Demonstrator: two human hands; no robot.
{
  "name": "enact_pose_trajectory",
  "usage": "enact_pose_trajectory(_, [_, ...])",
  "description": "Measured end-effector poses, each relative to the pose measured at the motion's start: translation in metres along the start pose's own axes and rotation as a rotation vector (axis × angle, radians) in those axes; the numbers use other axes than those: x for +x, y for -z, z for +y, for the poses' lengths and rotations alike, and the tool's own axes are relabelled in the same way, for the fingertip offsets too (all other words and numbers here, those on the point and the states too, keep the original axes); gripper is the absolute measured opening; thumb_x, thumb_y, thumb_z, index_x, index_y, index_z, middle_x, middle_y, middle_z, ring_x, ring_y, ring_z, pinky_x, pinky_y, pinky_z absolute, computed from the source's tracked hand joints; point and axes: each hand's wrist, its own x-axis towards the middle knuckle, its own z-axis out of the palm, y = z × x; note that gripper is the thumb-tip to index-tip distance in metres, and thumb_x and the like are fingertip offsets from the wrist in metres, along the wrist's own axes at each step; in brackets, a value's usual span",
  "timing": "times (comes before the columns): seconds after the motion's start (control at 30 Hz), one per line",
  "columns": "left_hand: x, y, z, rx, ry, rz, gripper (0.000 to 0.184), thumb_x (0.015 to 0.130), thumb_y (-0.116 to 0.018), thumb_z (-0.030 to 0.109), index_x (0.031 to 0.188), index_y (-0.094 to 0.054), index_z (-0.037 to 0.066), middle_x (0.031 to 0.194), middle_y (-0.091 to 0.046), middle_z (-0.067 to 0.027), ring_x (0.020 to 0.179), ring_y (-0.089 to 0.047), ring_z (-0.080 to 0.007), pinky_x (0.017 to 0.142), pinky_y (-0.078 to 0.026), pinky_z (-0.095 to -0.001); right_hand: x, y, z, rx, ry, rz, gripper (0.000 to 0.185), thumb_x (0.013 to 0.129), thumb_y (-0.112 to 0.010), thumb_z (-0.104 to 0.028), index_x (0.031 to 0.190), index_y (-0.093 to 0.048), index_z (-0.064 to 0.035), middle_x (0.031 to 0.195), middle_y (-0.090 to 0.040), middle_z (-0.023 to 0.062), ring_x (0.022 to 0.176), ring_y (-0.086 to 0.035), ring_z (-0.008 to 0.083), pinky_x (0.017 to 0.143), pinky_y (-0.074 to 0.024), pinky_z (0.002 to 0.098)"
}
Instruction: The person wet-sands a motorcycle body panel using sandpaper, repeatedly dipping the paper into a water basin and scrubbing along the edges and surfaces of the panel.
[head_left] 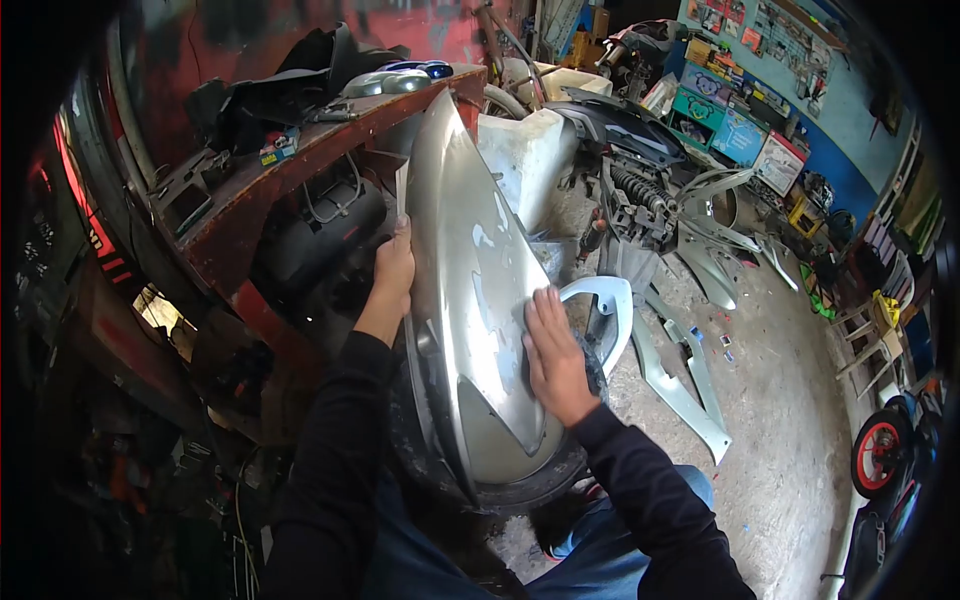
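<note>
A long silver motorcycle body panel [455, 215] with lighter, worn-looking patches stands tilted in front of me. Its lower end is over a black tyre [408, 420]. My left hand [396, 268] grips the panel's left edge, thumb pointing up and the other fingers mostly hidden. On the right side of the panel my right hand [553, 352] lies flat, fingers stretched out together on the surface. Whether anything thin is under that palm, I cannot tell. Just beyond the right hand is a pale curved fairing piece [612, 305].
A red workbench [345, 135] with dark parts and a small box [279, 150] stands at left. Silver trim pieces [690, 390] lie on the concrete floor [780, 440]. A partly stripped motorcycle [640, 150] is behind, a chair [868, 335] and a red-rimmed wheel [878, 453] at right.
</note>
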Motion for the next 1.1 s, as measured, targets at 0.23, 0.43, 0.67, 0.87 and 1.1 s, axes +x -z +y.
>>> enact_pose_trajectory(0.23, [0.004, -0.012, -0.014, 0.055, 0.004, 0.004, 0.078, 0.098, -0.044, 0.064, 0.118, -0.062, -0.009, 0.109, -0.066, -0.0145, 0.103, -0.061, -0.0220, 0.091, -0.047, -0.0374, -0.039, 0.001, 0.007, 0.034, 0.018, -0.069, 0.042, 0.095, -0.053, -0.005, 0.134, -0.051, 0.0097, 0.140, -0.049, 0.0313, 0.137, -0.040, 0.0458, 0.115, -0.0326, 0.0483])
enact_pose_trajectory(0.43, [0.011, -0.022, -0.021, 0.059, 0.067, 0.007, 0.080, 0.098, -0.042, 0.065, 0.125, -0.058, -0.009, 0.120, -0.063, -0.0166, 0.111, -0.059, -0.0245, 0.097, -0.045, -0.0379, -0.077, -0.007, -0.007, 0.093, -0.104, -0.112, 0.046, 0.095, -0.054, -0.004, 0.139, -0.047, 0.0071, 0.145, -0.044, 0.0305, 0.142, -0.036, 0.0403, 0.118, -0.0258, 0.0470])
enact_pose_trajectory(0.67, [0.005, -0.037, -0.035, -0.008, 0.119, -0.016, 0.080, 0.099, -0.040, 0.065, 0.128, -0.056, -0.008, 0.124, -0.063, -0.0184, 0.113, -0.060, -0.0267, 0.097, -0.046, -0.0395, -0.037, -0.006, 0.010, 0.050, -0.208, -0.100, 0.045, 0.102, -0.041, -0.011, 0.145, -0.041, 0.0032, 0.152, -0.037, 0.0252, 0.144, -0.034, 0.0374, 0.119, -0.0209, 0.0502])
enact_pose_trajectory(0.87, [0.012, -0.031, -0.033, 0.040, 0.079, -0.014, 0.082, 0.097, -0.041, 0.066, 0.131, -0.056, -0.007, 0.126, -0.062, -0.0190, 0.114, -0.059, -0.0287, 0.097, -0.046, -0.0426, -0.093, -0.001, -0.009, 0.115, -0.143, -0.161, 0.054, 0.094, -0.052, -0.008, 0.145, -0.039, 0.0046, 0.150, -0.037, 0.0303, 0.143, -0.033, 0.0430, 0.116, -0.0269, 0.0523])
enact_pose_trajectory(1.1, [0.005, -0.034, -0.027, 0.075, 0.151, -0.027, 0.083, 0.096, -0.042, 0.068, 0.131, -0.056, -0.006, 0.125, -0.062, -0.0184, 0.114, -0.060, -0.0283, 0.095, -0.047, -0.0401, -0.016, -0.001, 0.008, 0.079, -0.112, -0.093, 0.045, 0.100, -0.045, -0.012, 0.139, -0.045, 0.0087, 0.147, -0.042, 0.0290, 0.140, -0.037, 0.0430, 0.118, -0.0251, 0.0494])
